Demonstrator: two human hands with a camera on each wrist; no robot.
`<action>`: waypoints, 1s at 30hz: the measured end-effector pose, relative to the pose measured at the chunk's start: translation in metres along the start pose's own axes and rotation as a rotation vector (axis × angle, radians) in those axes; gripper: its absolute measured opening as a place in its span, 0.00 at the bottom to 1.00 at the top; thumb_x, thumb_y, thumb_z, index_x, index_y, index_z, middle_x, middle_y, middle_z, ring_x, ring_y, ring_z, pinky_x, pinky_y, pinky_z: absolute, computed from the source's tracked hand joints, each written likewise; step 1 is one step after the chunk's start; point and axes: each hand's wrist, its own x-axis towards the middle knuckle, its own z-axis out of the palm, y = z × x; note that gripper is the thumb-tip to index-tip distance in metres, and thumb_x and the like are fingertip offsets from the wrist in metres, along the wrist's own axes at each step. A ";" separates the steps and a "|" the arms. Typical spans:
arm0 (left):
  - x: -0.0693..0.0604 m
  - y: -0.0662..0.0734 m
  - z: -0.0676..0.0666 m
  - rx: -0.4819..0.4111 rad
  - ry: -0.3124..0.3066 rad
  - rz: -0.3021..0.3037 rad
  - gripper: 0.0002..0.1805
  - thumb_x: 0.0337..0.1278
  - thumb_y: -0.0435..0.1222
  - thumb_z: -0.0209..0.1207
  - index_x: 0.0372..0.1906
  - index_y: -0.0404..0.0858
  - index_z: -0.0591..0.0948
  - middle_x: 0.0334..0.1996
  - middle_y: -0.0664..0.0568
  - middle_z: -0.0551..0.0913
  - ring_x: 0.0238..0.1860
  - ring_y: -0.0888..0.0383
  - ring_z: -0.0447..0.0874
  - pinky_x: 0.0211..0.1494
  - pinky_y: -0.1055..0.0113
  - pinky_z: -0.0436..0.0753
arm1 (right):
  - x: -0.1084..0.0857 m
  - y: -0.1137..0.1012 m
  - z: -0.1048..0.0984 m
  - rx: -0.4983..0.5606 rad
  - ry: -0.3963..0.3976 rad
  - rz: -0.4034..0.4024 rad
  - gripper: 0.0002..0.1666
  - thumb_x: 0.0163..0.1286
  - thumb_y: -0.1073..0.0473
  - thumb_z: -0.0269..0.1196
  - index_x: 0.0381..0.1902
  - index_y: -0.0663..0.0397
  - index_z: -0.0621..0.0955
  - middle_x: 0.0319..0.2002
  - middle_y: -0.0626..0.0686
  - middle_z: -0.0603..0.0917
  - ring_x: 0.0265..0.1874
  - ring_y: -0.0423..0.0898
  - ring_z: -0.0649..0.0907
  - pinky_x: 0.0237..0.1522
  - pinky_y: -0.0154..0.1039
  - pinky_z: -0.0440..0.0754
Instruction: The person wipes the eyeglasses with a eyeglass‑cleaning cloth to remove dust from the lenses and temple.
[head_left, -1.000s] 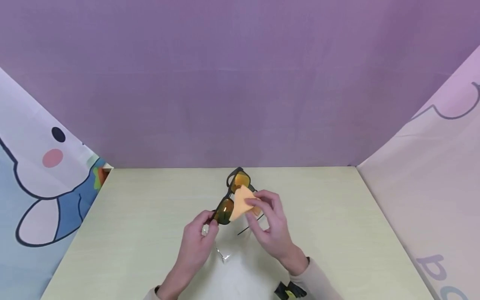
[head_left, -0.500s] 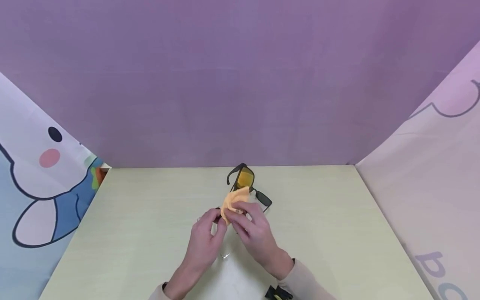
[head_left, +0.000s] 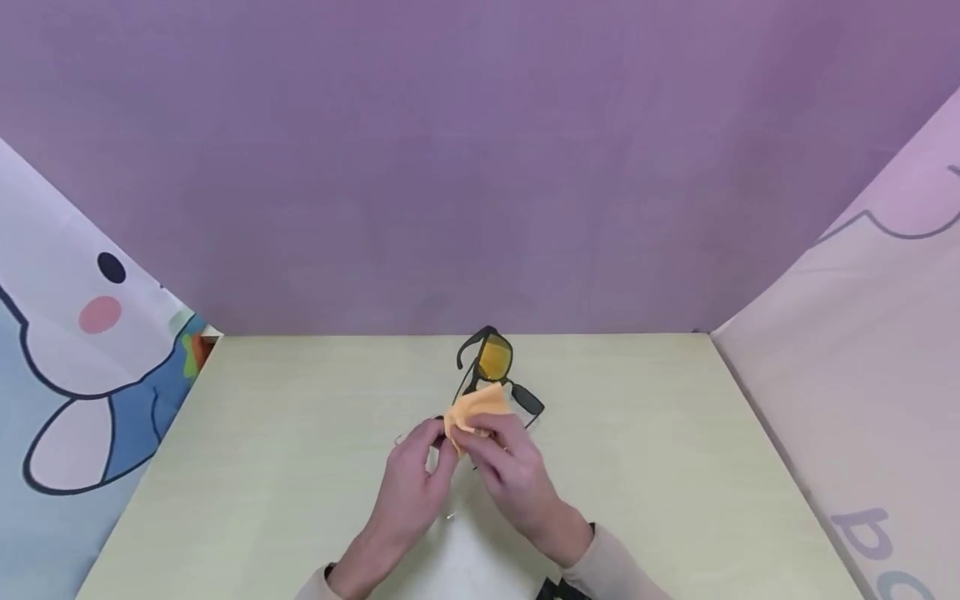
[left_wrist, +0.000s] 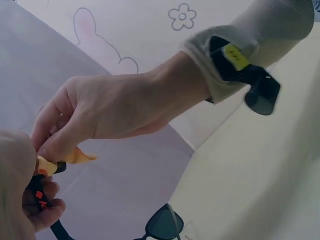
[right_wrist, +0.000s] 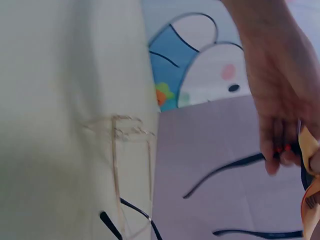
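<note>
My left hand (head_left: 411, 479) grips black-framed sunglasses (head_left: 496, 357) with amber lenses, held up over the table at their near end. An orange cloth (head_left: 482, 403) is pinched by my right hand (head_left: 517, 483) and lies folded over the nearer lens, which it hides. In the left wrist view, red marks show on the black temple (left_wrist: 39, 195) between the left fingers. Both temples (right_wrist: 225, 170) of the sunglasses extend outward in the right wrist view. Behind them on the table is a second pair of dark-lensed glasses (head_left: 527, 398), partly hidden.
A pale table (head_left: 300, 417) lies beneath the hands, with a purple wall (head_left: 465, 167) behind. Thin clear edges (right_wrist: 116, 165) of a transparent object stand on the tabletop. A black item with a yellow label (left_wrist: 235, 56) sits at the right sleeve.
My right hand has moved left and brought the cloth onto the nearer lens, covering it. The sunglasses have shifted slightly right, exposing the dark-lensed glasses behind. Since half a second ago little has moved.
</note>
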 end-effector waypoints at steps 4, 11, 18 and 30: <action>0.000 0.001 0.001 0.000 -0.012 0.001 0.09 0.64 0.26 0.59 0.42 0.41 0.83 0.34 0.61 0.81 0.37 0.67 0.79 0.39 0.67 0.84 | 0.000 0.002 -0.003 0.018 0.006 0.044 0.14 0.80 0.62 0.57 0.44 0.64 0.88 0.45 0.60 0.81 0.44 0.54 0.82 0.45 0.30 0.85; 0.002 0.003 0.002 0.001 -0.015 0.044 0.08 0.65 0.26 0.59 0.41 0.41 0.83 0.34 0.58 0.82 0.37 0.66 0.80 0.38 0.67 0.84 | 0.006 0.009 -0.008 0.026 0.047 0.125 0.15 0.80 0.61 0.57 0.45 0.66 0.87 0.45 0.61 0.81 0.44 0.55 0.83 0.47 0.28 0.85; 0.002 0.006 0.002 -0.007 -0.026 -0.007 0.07 0.68 0.27 0.58 0.43 0.41 0.83 0.35 0.61 0.81 0.37 0.66 0.79 0.37 0.66 0.85 | 0.002 0.002 -0.005 -0.004 0.022 0.020 0.14 0.80 0.63 0.57 0.44 0.65 0.88 0.44 0.61 0.81 0.43 0.54 0.83 0.44 0.31 0.86; 0.005 0.009 0.001 -0.012 -0.032 -0.009 0.07 0.68 0.27 0.57 0.44 0.39 0.83 0.35 0.60 0.81 0.37 0.65 0.79 0.38 0.69 0.83 | 0.000 0.005 -0.004 -0.028 0.027 0.023 0.14 0.80 0.63 0.57 0.45 0.65 0.87 0.45 0.61 0.81 0.43 0.54 0.82 0.44 0.31 0.87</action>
